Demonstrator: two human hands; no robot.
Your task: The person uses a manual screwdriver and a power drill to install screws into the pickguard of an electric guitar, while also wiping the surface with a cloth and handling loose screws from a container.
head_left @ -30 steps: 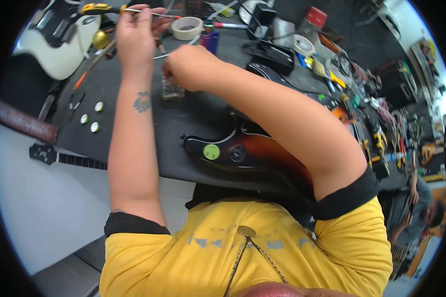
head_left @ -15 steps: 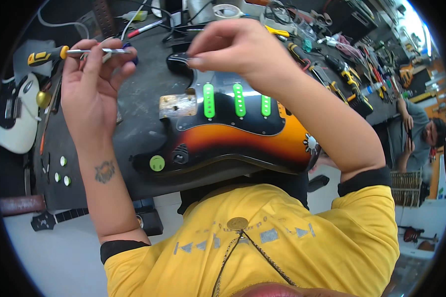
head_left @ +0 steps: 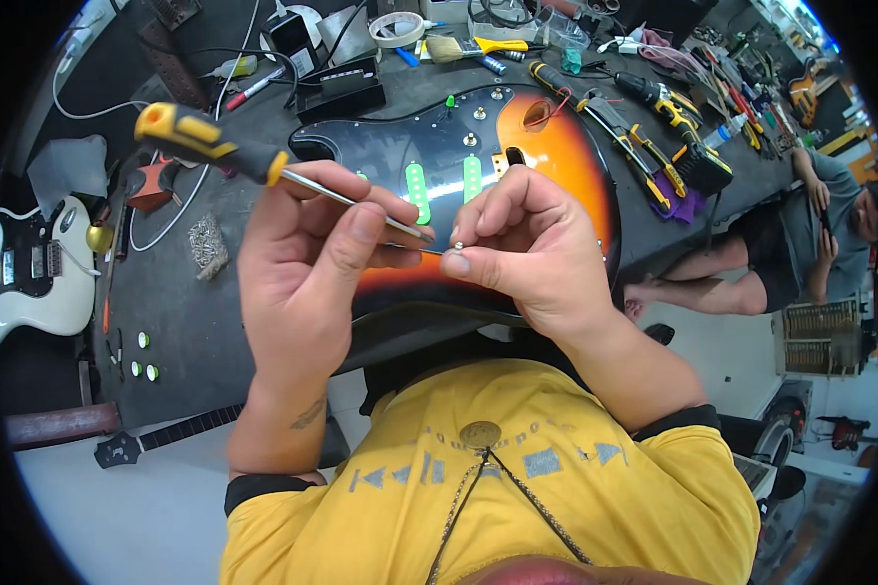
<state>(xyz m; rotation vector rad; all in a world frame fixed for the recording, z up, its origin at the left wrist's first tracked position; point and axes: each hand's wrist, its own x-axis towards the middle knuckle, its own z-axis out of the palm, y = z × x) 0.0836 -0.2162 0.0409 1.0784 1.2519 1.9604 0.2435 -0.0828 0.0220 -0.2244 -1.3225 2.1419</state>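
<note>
My left hand holds a yellow-and-black screwdriver by its shaft, between thumb and fingers. Its handle sticks out to the left and its tip points right. Just past the tip, my right hand pinches a small shiny screw between thumb and forefinger. Under both hands lies a sunburst electric guitar body with a black pickguard. Green pickups show between the hands, and part of the body is hidden by them.
A cordless drill, a paintbrush and a tape roll lie beyond the guitar. Leftward are a bag of small metal parts, three green-and-white knobs and a white guitar. A co-worker sits at right.
My right hand has come back from the pickguard's far left edge toward me, now showing a screw. My left hand has moved right with the screwdriver, and the two hands are close together.
</note>
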